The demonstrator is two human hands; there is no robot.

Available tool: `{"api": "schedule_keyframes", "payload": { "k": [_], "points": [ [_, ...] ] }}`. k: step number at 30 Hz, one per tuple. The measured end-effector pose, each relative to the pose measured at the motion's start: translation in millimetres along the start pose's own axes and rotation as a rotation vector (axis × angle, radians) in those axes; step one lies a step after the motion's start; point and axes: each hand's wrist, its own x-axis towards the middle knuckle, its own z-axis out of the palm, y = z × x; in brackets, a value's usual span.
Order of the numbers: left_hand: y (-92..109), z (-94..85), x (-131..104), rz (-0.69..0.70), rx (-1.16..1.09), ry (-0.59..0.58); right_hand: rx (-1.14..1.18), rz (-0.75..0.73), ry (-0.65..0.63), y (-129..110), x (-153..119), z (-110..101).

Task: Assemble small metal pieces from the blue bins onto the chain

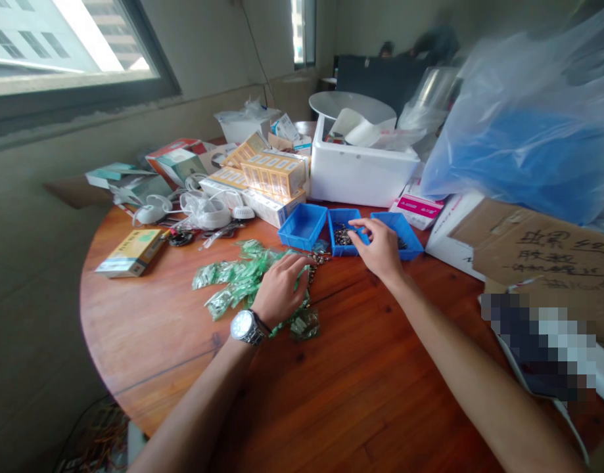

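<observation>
My left hand (282,286), with a watch (246,326) on its wrist, lies over the edge of a pile of small clear packets with green edging (232,279). Its fingers stretch toward small loose metal parts (320,258) on the table, and I see nothing held in them. Over the middle blue bin (342,251), which holds small dark metal parts (342,235), hovers my right hand (379,248). Thumb and forefinger are curved with a gap between them, apparently holding nothing. Partly behind that hand stands the right blue bin (411,244) with small parts inside. The left blue bin (304,226) looks bare inside.
Yellow boxes (275,172), white cables (208,211) and a white foam box (363,174) line the back. A flat yellow box (130,253) lies left. A cardboard box (543,256) and a large plastic bag (533,144) stand right. People are blurred in the background.
</observation>
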Motion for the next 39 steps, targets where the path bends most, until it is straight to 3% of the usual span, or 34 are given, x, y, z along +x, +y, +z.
{"api": "schedule_keyframes", "payload": {
  "k": [3, 10, 19, 24, 27, 34, 39],
  "points": [
    [0, -0.5, 0, -0.004, 0.005, 0.004, 0.001, -0.012, -0.065, -8, -17, 6],
    [1, -0.2, 1, -0.02, 0.012, -0.003, 0.035, 0.035, -0.405, -23, -73, 28],
    [0, 0.9, 0, -0.009, 0.001, -0.005, -0.081, -0.105, -0.505, -23, -67, 48],
    [0, 0.4, 1, -0.013, 0.008, -0.003, -0.034, -0.144, -0.536, -17, -63, 49],
    [0, 0.2, 1, -0.017, 0.012, 0.0, 0.079, -0.056, -0.502, -16, -63, 42],
    [0, 0.6, 1, -0.013, 0.01, 0.0, 0.575, 0.37, -0.389, -1, -74, 28],
    [1, -0.3, 1, -0.019, 0.007, -0.004, 0.635, 0.426, -0.375, -1, -73, 23]
  ]
}}
